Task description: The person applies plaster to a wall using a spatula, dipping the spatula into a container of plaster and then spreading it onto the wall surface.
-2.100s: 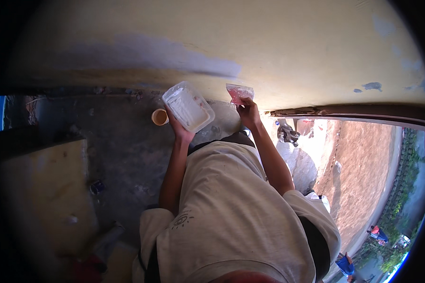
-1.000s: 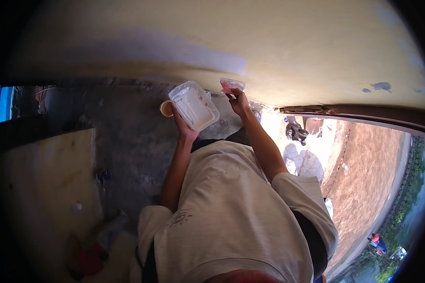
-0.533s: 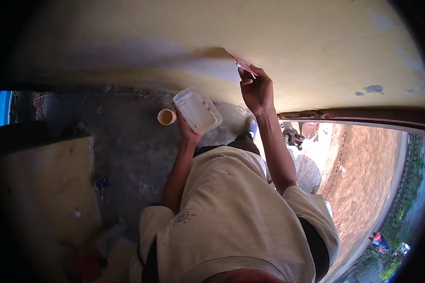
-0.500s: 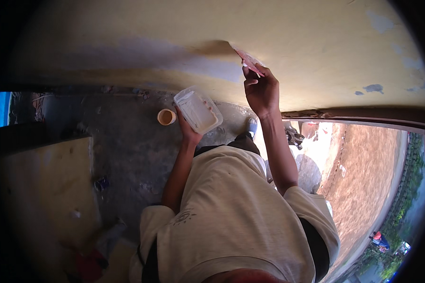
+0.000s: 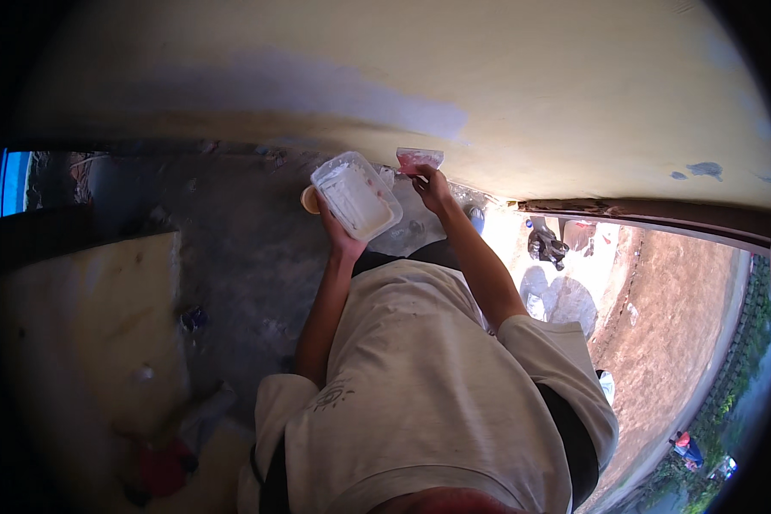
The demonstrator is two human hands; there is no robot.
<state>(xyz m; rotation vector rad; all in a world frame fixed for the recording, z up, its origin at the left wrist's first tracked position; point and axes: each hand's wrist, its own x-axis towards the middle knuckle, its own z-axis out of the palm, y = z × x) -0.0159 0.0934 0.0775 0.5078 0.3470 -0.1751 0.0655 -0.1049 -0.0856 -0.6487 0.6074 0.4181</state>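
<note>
A clear plastic tub (image 5: 364,199) with white paste smeared inside is held by its left side in my left hand (image 5: 341,238). To the right of the tub, my right hand (image 5: 433,188) grips a flat pink scraper (image 5: 419,159) with whitish smears on its face. The scraper is just in front of the lower part of the yellowish wall (image 5: 557,94); whether it touches cannot be told. A pale lilac-grey patch (image 5: 317,94) runs along that wall.
Partly behind the tub, a round orange-tan container (image 5: 309,200) stands on the grey floor (image 5: 240,265). A low yellowish wall (image 5: 103,317) is on the left. At right, a door sill (image 5: 651,214) borders bright ground outside, with a dark bundle (image 5: 546,244) nearby.
My right hand has come down and left from the wall, bringing the scraper close to the tub's right side. The tub in my left hand has barely moved.
</note>
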